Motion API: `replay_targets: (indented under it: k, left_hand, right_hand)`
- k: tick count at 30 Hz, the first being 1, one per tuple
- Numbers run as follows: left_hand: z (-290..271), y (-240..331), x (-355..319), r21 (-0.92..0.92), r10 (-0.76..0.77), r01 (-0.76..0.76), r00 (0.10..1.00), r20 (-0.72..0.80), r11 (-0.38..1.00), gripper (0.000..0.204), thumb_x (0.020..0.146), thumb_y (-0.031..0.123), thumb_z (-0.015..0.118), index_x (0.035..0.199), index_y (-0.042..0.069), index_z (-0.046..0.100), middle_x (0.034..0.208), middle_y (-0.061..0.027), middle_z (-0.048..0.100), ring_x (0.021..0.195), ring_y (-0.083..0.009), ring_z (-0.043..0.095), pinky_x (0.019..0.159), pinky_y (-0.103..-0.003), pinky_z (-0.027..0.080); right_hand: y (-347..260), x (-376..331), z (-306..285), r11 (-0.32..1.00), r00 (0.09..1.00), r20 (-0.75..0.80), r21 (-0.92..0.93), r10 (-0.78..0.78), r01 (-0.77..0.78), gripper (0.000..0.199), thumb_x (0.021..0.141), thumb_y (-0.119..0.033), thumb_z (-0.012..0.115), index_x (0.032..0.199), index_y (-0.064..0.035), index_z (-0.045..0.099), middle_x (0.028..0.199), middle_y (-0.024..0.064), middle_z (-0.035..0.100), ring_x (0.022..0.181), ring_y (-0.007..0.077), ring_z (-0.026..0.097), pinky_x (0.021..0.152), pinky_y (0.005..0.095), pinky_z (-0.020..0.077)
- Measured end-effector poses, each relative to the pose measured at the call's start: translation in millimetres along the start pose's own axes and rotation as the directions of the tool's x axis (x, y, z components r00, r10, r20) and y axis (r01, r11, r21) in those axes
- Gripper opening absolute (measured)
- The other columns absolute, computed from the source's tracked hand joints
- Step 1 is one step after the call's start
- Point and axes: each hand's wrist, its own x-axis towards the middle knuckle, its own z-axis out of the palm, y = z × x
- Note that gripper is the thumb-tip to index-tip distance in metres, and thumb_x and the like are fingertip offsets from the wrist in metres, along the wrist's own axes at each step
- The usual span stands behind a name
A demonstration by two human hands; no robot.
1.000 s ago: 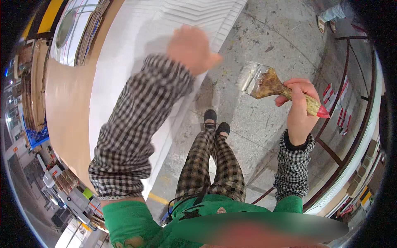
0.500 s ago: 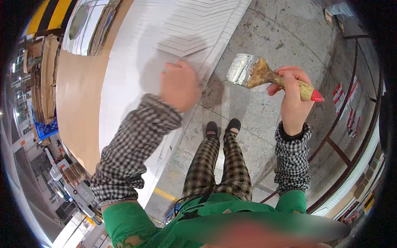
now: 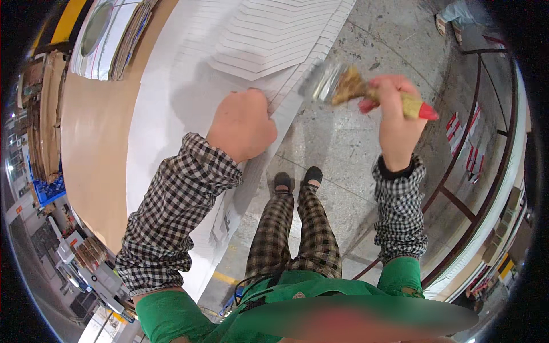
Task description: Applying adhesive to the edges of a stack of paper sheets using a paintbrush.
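My right hand (image 3: 394,114) grips a wide flat paintbrush (image 3: 350,86) by its yellowish, red-tipped handle, up over the floor beside the table. Its bristles point left and are smeared by motion; the head has a pale, shiny coating. My left hand (image 3: 243,126) is closed over the near part of a white paper layer (image 3: 166,114), fingers curled under and hidden. Just beyond it lies a fanned stack of white sheets (image 3: 269,43), whose overlapping edges make a row of angled lines.
Brown board (image 3: 94,137) covers the table's left side, with a bundle of papers (image 3: 103,40) at its far end. A dark metal frame (image 3: 457,203) stands to my right. Another person's feet (image 3: 449,28) show at the far right. Cardboard (image 3: 48,108) is stacked at the left.
The paintbrush and my right hand have shifted left and slightly away from me. My left hand has come a little nearer, fingers curled further under. Another person's feet now show more at the far right.
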Motion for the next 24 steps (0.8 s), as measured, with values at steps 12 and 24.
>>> replay_targets:
  k: [12,24]
  left_hand:
    - [3,-5,-1,0.003,0.175,-0.176,0.976,-0.132,0.984,0.020,0.068,0.012,0.053,0.068,-0.009,0.051,0.066,-0.0266,0.055,0.070,-0.0413,0.056,0.067,-0.046,0.046]
    - [11,-12,4,-0.077,0.334,-0.365,0.905,-0.262,0.928,0.020,0.066,0.013,0.054,0.060,-0.006,0.048,0.062,-0.0253,0.053,0.065,-0.0419,0.053,0.063,-0.047,0.043]
  right_hand:
    - [4,2,6,0.995,0.999,0.043,-0.099,0.020,-0.016,0.009,0.082,-0.007,0.055,0.082,0.0022,0.055,0.070,0.0058,0.058,0.056,0.0130,0.058,0.050,0.0240,0.0452]
    - [-15,-48,25,0.996,0.997,0.054,-0.075,0.059,-0.055,0.004,0.079,-0.001,0.057,0.080,0.0022,0.056,0.080,0.0080,0.056,0.060,0.0115,0.056,0.052,0.0223,0.0460]
